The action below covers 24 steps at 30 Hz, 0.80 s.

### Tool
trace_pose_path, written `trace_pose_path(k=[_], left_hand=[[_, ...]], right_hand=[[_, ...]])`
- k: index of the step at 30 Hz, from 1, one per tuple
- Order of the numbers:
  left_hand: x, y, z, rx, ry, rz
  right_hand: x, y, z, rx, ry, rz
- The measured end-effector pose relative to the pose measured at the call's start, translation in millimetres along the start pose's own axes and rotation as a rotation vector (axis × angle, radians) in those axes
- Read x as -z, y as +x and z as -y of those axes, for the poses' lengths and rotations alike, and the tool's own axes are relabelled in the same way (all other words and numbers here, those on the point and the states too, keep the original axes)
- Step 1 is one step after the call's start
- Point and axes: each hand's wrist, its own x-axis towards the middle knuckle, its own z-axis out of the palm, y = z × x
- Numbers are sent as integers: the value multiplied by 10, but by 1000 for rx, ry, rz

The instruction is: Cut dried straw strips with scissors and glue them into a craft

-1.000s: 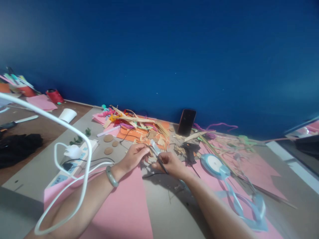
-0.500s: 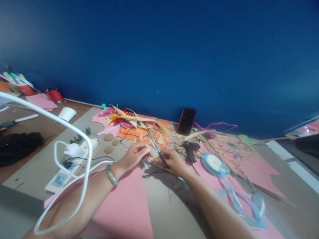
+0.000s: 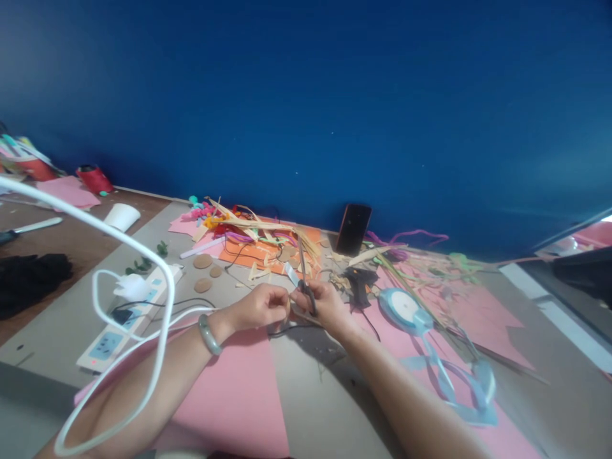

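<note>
My right hand (image 3: 327, 308) is closed around a pair of scissors (image 3: 303, 264). Their dark handles are in my fingers, and the blades point away from me, spread apart. A thin light-brown strip (image 3: 306, 317) runs below the same hand; whether the hand grips it too is unclear. Just to the left, my left hand (image 3: 262, 306) has its fingers pinched together, almost meeting the right fingertips. Whatever sits in that pinch is too small and hidden to make out. A greenish bangle circles the left wrist.
Dry husk strips (image 3: 258, 224) lie heaped on orange paper behind the hands. A phone (image 3: 352, 229) leans against the blue wall. On the right are a black glue gun (image 3: 359, 284) and a blue ribbon roll (image 3: 405, 309). A white cable (image 3: 167, 312) loops over a power strip (image 3: 108, 344) on the left.
The scissors' blades have spread from nearly together to wide apart. My left fingers have curled in more, and both hands sit slightly lower. The whole view has shifted a little.
</note>
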Motion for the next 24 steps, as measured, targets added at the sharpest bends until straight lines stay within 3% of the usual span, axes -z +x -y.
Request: trace_pose_path(k=[4, 10, 15, 24], left_hand=[[8, 14, 38, -25, 20, -12], [6, 26, 58, -20, 96, -38], [42, 46, 58, -60, 144, -97], [86, 79, 37, -18, -163, -305]], right_hand=[[18, 10, -3, 4, -4, -42], [-30, -14, -10, -22, 39, 24], [-15, -3, -31, -5, 7, -42], [33, 18, -35, 9, -98, -112]])
